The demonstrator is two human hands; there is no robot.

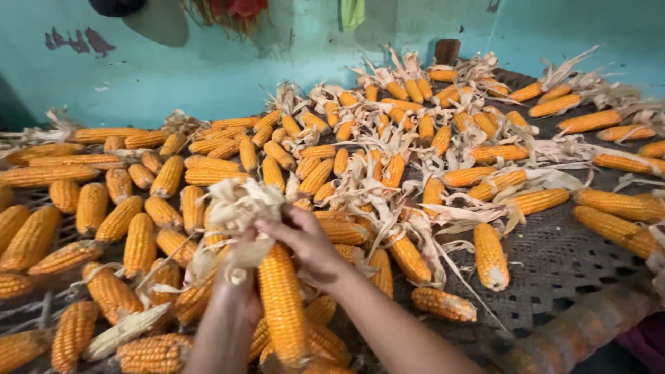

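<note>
Fingers of the right hand (305,242) are pinching pale dry husk (239,208) atop the near-centre orange corn cob (280,305); the left hand (235,287) is gripping its base. Jerky pulling is risking kernel loss.

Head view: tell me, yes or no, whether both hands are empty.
No: the hands grip a corn cob and its dry husk.
</note>
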